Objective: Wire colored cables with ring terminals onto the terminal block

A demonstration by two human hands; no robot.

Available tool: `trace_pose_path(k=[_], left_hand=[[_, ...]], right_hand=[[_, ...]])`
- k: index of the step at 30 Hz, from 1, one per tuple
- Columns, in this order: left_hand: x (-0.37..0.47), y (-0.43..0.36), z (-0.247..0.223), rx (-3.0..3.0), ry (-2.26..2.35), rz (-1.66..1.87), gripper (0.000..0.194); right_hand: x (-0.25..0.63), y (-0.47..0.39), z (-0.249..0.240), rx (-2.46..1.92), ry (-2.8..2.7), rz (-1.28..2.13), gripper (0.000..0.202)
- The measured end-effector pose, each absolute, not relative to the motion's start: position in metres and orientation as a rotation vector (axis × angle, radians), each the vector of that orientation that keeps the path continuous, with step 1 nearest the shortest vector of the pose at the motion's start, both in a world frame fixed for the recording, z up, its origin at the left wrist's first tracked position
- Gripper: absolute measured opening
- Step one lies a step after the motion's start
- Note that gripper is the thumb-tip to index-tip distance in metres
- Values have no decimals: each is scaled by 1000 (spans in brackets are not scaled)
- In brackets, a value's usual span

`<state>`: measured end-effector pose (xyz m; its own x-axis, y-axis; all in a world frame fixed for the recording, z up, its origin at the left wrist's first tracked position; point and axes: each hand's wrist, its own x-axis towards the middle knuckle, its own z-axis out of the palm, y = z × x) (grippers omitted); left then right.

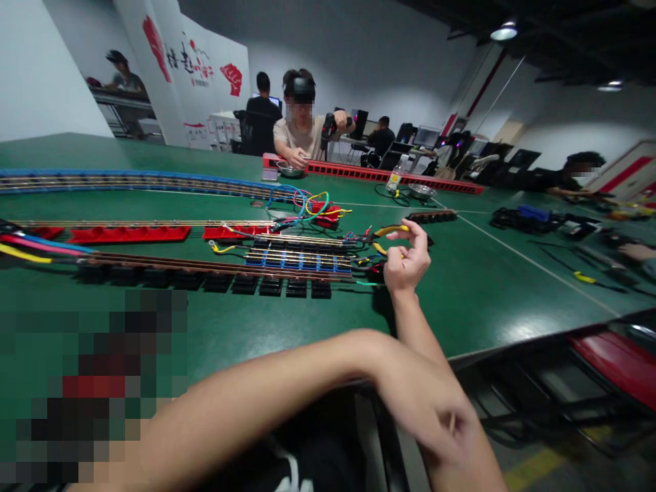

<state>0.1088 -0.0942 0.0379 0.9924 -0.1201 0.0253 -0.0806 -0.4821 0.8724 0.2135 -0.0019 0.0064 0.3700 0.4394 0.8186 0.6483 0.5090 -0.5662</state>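
Observation:
My right hand (407,263) reaches out over the green table at the right end of the strips. Its thumb and fingers close round the yellow-and-black handles of pliers (392,229), whose tips lie among thin wire ends. Beside them are a blue slotted strip with metal rods (297,260) and a brown rail on black blocks (205,266). My left arm (256,376) crosses in front of me from the lower left. My left hand (410,389) seems to lie against my right arm near the elbow; its fingers are blurred and I cannot make them out.
Red trays (130,234) and a long blue curved rail (128,182) lie further back. Loose coloured wires (310,205) stand up behind the strips. Across the table a person holds a power drill (328,128) near a metal bowl (290,169). A red chair (620,362) stands right.

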Motion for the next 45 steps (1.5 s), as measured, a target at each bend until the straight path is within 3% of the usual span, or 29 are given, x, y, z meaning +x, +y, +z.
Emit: trace_pose_path(k=[2,7,10,13,19,28,37,43,45], left_hand=[[93,-70,42,2129,-9,120,6],[39,-2,24,2537,889,918,25],[16,23,6,2564,1486,893,25],[6,33,-4,2539,1716,880,32],[7,38,-12,2578,1770,591,47],[8,40,-15,2597,1786,592,46],[8,40,-14,2629,1811,584,48],[8,39,-14,2626,1813,572,49],[9,38,-13,2624,1817,561,49]], right_hand=[[215,-1,7,-1122,-1271,-161,51],[213,-1,7,-1160,-1288,-149,48],[212,1,6,-1139,-1299,-121,47],[212,2,4,-1124,-1312,-116,42],[209,5,2,-1091,-1333,-115,39],[214,10,3,-1152,-1393,-202,26],[211,8,1,-1069,-1450,73,34],[217,8,6,-1082,-1519,225,58],[218,8,6,-1090,-1563,251,56]])
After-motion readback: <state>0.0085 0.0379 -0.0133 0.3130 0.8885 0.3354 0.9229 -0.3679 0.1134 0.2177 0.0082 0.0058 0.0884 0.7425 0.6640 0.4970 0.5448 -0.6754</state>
